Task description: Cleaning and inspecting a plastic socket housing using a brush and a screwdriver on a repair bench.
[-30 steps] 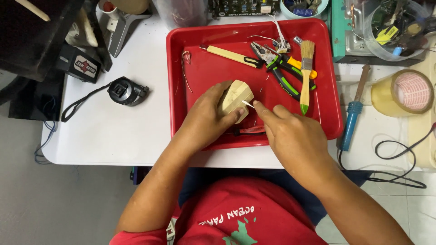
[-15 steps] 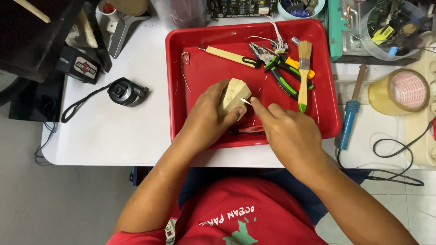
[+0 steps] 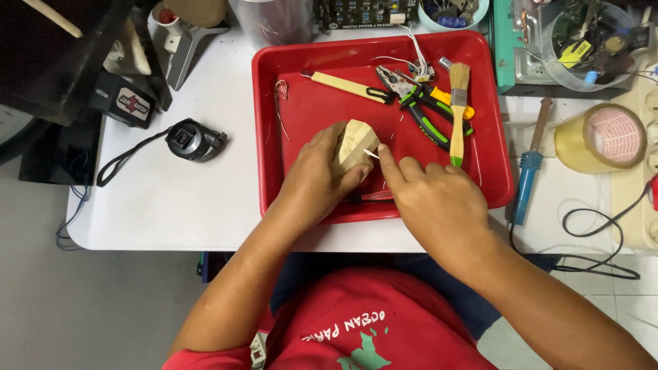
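The left hand (image 3: pixel 317 179) grips a pale wooden block (image 3: pixel 355 142) over the red tray (image 3: pixel 490 168) — the right hand (image 3: pixel 439 202) pinches a thin white sliver (image 3: pixel 371 153) at it; a yellowish tape roll (image 3: pixel 603 137) lies at the right.

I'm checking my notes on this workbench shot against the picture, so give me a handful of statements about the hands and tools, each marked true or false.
1. The left hand grips a pale wooden block over the red tray. True.
2. The right hand holds the paintbrush. False: the brush lies untouched in the tray; the right fingertips pinch a thin pale sliver at the block.
3. The green-handled pliers lie inside the tray. True.
4. The blue-handled tool lies inside the tray. False: it rests on the white table, to the right of the tray.
5. The roll of tape sits left of the tray. False: it sits to the right.
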